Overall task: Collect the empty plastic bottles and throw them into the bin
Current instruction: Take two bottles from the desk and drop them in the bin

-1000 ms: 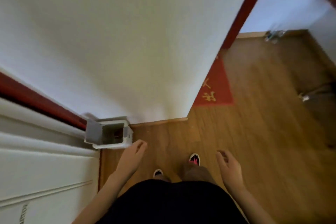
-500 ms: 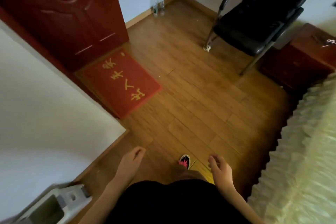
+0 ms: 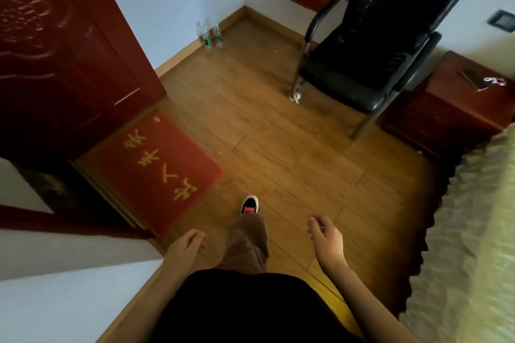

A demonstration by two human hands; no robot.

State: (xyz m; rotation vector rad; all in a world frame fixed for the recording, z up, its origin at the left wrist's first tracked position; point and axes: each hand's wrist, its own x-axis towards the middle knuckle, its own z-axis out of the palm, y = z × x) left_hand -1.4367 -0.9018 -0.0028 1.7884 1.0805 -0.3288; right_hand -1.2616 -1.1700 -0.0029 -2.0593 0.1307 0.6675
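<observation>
Hands: left hand (image 3: 185, 245) and right hand (image 3: 324, 235) both empty, fingers loosely curled, hanging low in front of body.
Foot: black shoe w/ pink laces (image 3: 249, 205) forward on wooden plank floor (image 3: 292, 164).
Bottles: clear plastic bottles w/ green labels (image 3: 209, 35), prob. three, upright by far wall skirting, well apart from hands.
Surroundings: red doormat w/ gold characters (image 3: 150, 167) left; black padded chair (image 3: 359, 75) right.
</observation>
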